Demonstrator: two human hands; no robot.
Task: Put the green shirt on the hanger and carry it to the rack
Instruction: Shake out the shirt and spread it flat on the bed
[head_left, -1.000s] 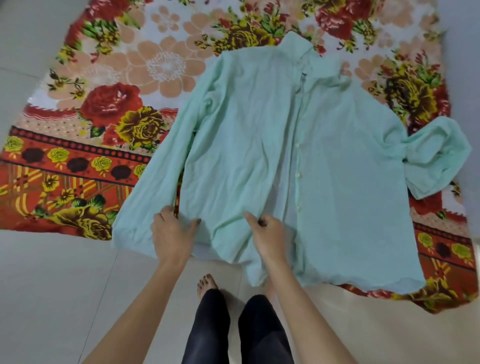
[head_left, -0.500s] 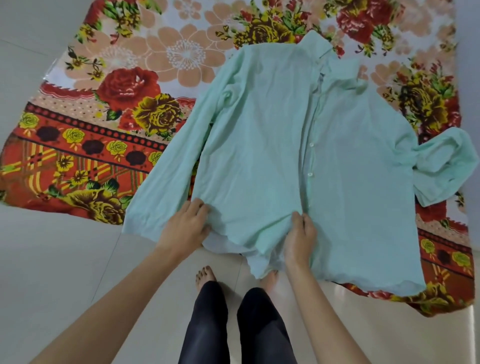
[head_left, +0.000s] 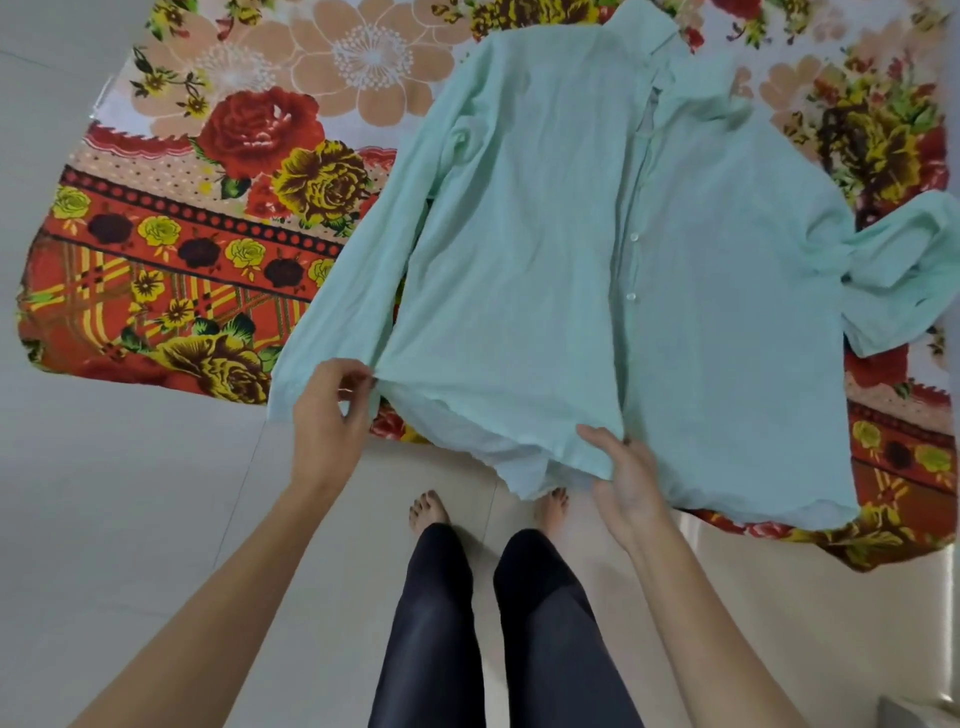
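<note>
On pale tiled floor (head_left: 130, 519), a red/orange floral-print blanket (head_left: 208, 218) lies spread, running off far & right edges. Pale mint-green button-front shirt (head_left: 545, 234) lies flat on it, collar far, near hem overhanging the tiles; right sleeve crumpled. Left hand (head_left: 327, 415) grip pinching hem's left corner, lifted a bit. Right hand (head_left: 623, 478) grip closed on hem near button placket. Bare feet (head_left: 428, 512) w/ black leggings just near hem.

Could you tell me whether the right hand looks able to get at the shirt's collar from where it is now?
Probably not without leaning in: the right hand is at the hem of the green shirt, and the collar lies at the far end, though nothing covers it.
</note>
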